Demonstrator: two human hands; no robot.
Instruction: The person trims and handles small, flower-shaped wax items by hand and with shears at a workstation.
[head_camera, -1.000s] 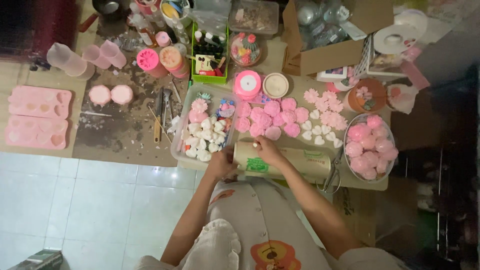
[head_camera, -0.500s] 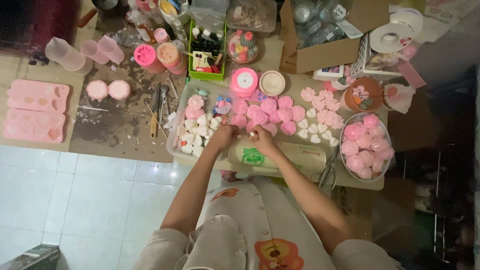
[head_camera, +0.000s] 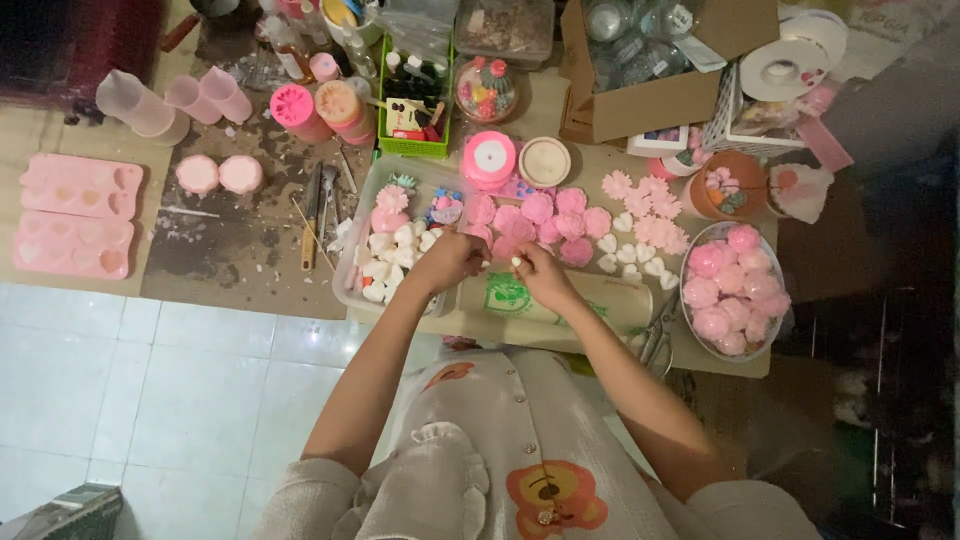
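My left hand (head_camera: 445, 262) and my right hand (head_camera: 540, 272) are close together, fingertips curled and nearly touching. They hover at the right edge of a clear plastic tray (head_camera: 350, 290) that holds small white heart-shaped pieces (head_camera: 385, 250). Just behind my hands lie several pink rose-shaped pieces (head_camera: 545, 215). Under my right wrist lies a cream roll with a green print (head_camera: 600, 300). Whether either hand pinches a small piece is too small to tell.
A clear bowl (head_camera: 685, 290) of pink rose pieces stands at the right, with scissors (head_camera: 655, 340) beside it. Pink silicone moulds (head_camera: 70, 215) lie far left. At the back are a green basket (head_camera: 412, 148), a cardboard box (head_camera: 640, 105) and pink cups (head_camera: 210, 95).
Both hands have left the cream roll and moved slightly away from me, toward the tray's edge and the pink pieces. They have drawn closer together.
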